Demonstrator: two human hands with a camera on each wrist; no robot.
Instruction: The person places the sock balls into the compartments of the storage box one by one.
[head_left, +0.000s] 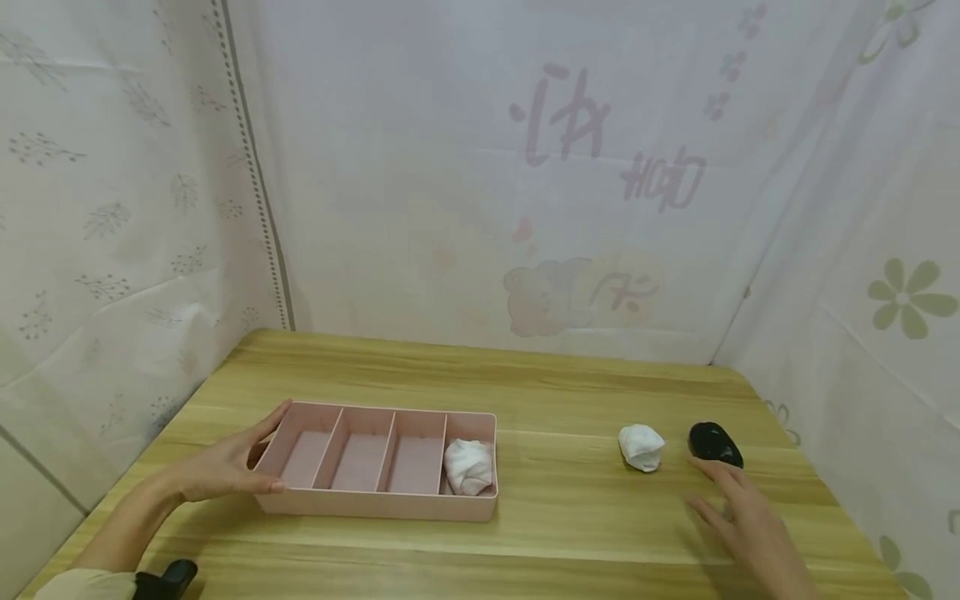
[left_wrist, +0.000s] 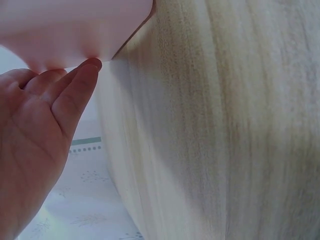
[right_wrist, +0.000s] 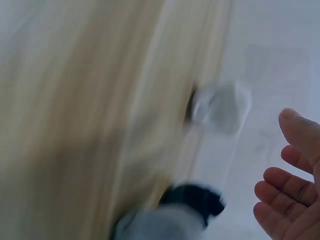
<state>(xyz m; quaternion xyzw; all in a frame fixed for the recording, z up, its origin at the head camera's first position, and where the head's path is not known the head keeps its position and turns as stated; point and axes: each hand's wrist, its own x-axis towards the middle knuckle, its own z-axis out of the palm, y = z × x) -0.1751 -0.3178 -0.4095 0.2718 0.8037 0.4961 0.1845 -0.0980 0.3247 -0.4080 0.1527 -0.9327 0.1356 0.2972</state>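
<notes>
At the left of the table, my left hand [head_left: 221, 467] grips the left end of a pink divided box [head_left: 375, 505], thumb at the front wall and fingers at the back. In the left wrist view, fingertips [left_wrist: 92, 64] press the box's wall [left_wrist: 75, 45]. A white crumpled wad [head_left: 469, 468] sits in the rightmost compartment. My right hand [head_left: 746, 521], fingers loosely extended and holding nothing, hovers just in front of a glossy black rounded object [head_left: 714, 443], fingertips overlapping its near edge in the head view. A second white wad [head_left: 641, 447] lies to the left of it.
The wood-grain table [head_left: 555, 550] has patterned white cloth [head_left: 420, 208] hanging behind it and on both sides. A black strap-like piece [head_left: 167, 579] is at the left wrist, near the front edge. The box's other three compartments show bare floors.
</notes>
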